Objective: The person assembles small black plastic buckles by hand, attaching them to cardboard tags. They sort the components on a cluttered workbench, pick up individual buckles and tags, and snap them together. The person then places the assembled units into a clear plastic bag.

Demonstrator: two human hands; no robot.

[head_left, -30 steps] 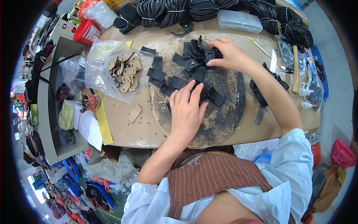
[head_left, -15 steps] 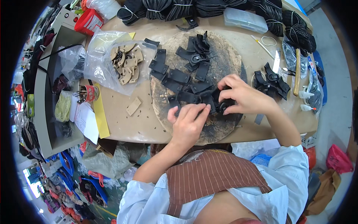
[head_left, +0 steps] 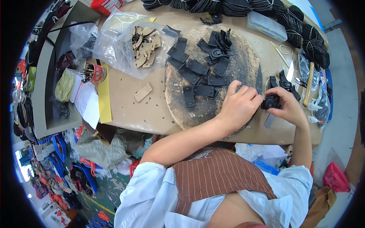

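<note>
My right hand [head_left: 289, 105], right of the round worn board [head_left: 178, 110], pinches a black strap piece with a round black fitting [head_left: 270, 101] between thumb and fingers. Close to its left, over the board's right edge, is my left hand [head_left: 240, 104]. Its fingers are curled and the tips are partly hidden, so what they hold, if anything, does not show. Several flat black tabs [head_left: 198, 67] lie scattered and overlapping on the board. Toward its far side sits a cluster of black pieces with a round fitting [head_left: 218, 53]. More finished-looking black pieces [head_left: 286, 81] lie beyond my right hand.
Tan tabs [head_left: 146, 47] rest on a clear plastic bag [head_left: 114, 45] at left; one tan tab [head_left: 143, 92] lies apart. A wooden-handled tool [head_left: 308, 84], small white bottles [head_left: 314, 105] and a metal blade [head_left: 291, 71] are at right. Black cord bundles [head_left: 228, 8] line the back.
Both hands have moved right, off the middle of the board, and the black strap piece has moved right with my right hand. The view has shifted slightly.
</note>
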